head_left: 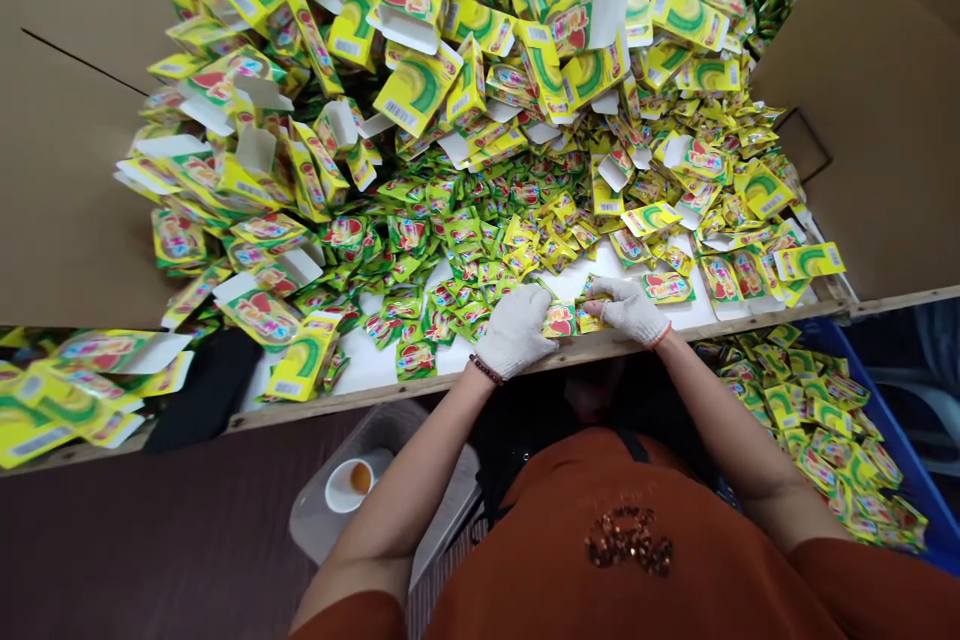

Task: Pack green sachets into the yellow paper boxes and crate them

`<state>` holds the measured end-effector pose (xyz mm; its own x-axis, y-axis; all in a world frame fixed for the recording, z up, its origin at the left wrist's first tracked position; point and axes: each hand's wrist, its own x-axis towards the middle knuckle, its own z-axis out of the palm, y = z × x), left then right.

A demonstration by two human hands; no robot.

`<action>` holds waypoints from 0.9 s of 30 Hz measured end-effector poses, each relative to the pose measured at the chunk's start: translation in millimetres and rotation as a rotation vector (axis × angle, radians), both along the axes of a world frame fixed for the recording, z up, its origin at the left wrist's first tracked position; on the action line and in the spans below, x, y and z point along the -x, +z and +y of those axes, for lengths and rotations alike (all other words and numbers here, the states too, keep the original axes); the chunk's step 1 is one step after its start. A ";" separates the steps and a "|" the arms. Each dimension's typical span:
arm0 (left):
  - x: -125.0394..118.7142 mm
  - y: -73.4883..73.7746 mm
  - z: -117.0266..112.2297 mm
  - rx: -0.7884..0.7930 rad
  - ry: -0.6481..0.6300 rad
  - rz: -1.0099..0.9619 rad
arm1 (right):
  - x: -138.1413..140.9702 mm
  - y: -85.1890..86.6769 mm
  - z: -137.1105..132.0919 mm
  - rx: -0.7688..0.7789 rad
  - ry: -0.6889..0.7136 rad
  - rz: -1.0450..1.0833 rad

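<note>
Both hands wear white knit gloves and meet at the table's front edge. My left hand (517, 332) is closed around one end of a small green and yellow printed carton (559, 319), which lies low over the edge. My right hand (631, 311) pinches a small yellow packet (588, 317) at the carton's other end; the fingers partly cover it, and how far it sits inside the carton cannot be seen. Just beyond the hands lie loose green packets (457, 235) and loose yellow packets (555, 235). Another carton (667, 287) rests flat right of my right hand.
A high heap of open cartons (420, 85) fills the back of the white tabletop (450, 358). Brown cardboard walls (877, 100) flank both sides. Below right, a blue crate (892, 440) holds filled cartons. A white cup (349, 486) stands in a plastic bin (319, 510) below left.
</note>
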<state>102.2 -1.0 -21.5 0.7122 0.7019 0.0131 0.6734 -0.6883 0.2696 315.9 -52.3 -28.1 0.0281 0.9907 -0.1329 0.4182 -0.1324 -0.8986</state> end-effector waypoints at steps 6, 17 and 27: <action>-10.2 -7.5 -11.4 0.005 0.163 0.002 | 17.2 8.0 2.6 -0.109 0.001 -0.362; -5.7 -10.8 -10.0 -0.113 0.022 0.026 | 5.9 16.9 1.0 -0.016 0.150 -0.458; 5.4 -17.3 -2.3 -0.077 0.030 -0.071 | 30.6 6.0 10.3 -0.054 -0.075 -0.189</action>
<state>96.8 -3.2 -38.9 0.6864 0.7177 0.1175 0.6750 -0.6888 0.2644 285.3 -42.0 -22.1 0.1216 0.9904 -0.0651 0.5708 -0.1234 -0.8117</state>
